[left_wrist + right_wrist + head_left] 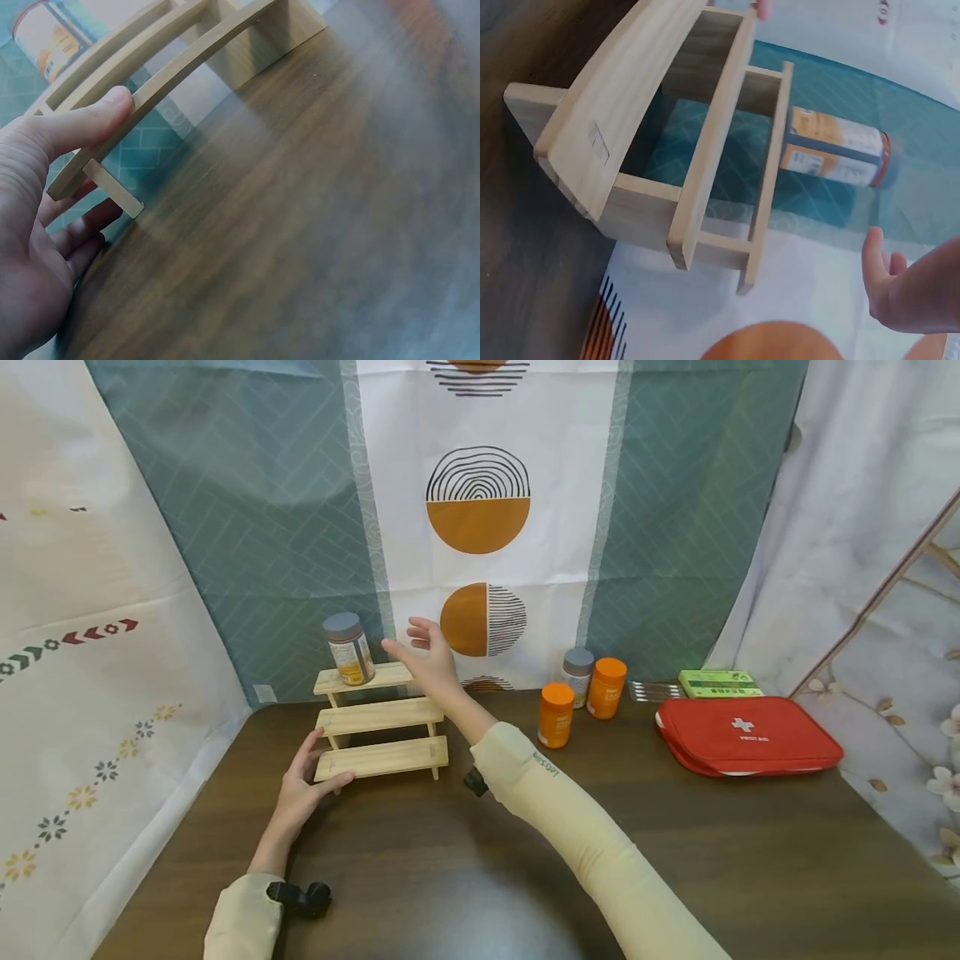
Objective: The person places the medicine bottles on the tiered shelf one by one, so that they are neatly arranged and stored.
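A three-step wooden display rack (pixel 381 717) stands at the back left of the table. My left hand (pixel 300 787) grips its left end; in the left wrist view the thumb lies on the lowest step (pixel 172 81) and the other fingers curl beneath it. On the top step stands a bottle with a grey lid and a white-and-yellow label (pixel 350 652). My right hand (pixel 433 668) is raised by the right end of the top step, fingers loosely bent and holding nothing. In the right wrist view a gap separates this hand (pixel 907 289) from the bottle (pixel 832 148).
Right of the rack stand two orange bottles (pixel 556 717) (pixel 606 688) and another grey-lidded bottle (pixel 577 675). Beyond them are a pack of swabs (pixel 655 692), a green box (pixel 720 683) and a red first aid pouch (pixel 750 735). A patterned curtain (pixel 480 543) hangs behind the table.
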A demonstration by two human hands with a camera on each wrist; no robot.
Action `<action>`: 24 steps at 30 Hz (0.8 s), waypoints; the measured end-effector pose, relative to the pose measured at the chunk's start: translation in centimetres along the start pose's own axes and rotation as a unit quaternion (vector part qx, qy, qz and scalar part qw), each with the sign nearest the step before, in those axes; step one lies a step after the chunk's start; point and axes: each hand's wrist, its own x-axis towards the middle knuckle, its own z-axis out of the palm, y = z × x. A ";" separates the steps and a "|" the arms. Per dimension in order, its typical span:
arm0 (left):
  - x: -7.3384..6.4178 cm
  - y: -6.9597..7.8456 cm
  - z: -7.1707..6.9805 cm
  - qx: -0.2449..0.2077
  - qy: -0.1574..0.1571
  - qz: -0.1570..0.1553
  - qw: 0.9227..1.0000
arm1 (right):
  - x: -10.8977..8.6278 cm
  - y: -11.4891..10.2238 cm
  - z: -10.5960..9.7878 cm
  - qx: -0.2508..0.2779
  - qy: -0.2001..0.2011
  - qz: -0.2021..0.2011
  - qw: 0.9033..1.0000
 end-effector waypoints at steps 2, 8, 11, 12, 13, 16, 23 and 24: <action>0.1 0.0 -0.1 -0.001 0.000 0.003 1.000 | -0.2 -0.2 -0.8 0.006 -0.006 -0.011 1.000; 0.3 -0.2 -0.1 -0.006 0.001 0.008 1.000 | -1.1 -0.4 -2.4 -0.006 -0.027 -0.037 0.999; 0.1 -0.3 -0.2 -0.008 0.003 0.008 1.000 | -1.7 -0.3 -3.1 0.002 -0.032 -0.046 0.998; 0.0 -0.3 -0.2 -0.008 0.003 0.008 1.000 | -1.9 -0.2 -3.3 0.005 -0.033 -0.051 0.998; -0.1 -0.3 -0.3 -0.008 0.002 0.009 1.000 | -2.1 -0.2 -3.6 0.008 -0.032 -0.057 0.998; 0.0 -0.3 -0.2 -0.013 -0.005 0.008 1.000 | -2.8 0.2 -4.8 0.006 -0.033 -0.082 0.996; 0.3 -0.2 -0.2 -0.025 -0.004 0.009 1.000 | -4.7 0.9 -7.4 -0.020 -0.014 -0.121 0.992; 0.2 -0.2 -0.3 -0.024 -0.002 0.007 1.000 | -4.9 1.0 -7.7 -0.021 -0.011 -0.122 0.992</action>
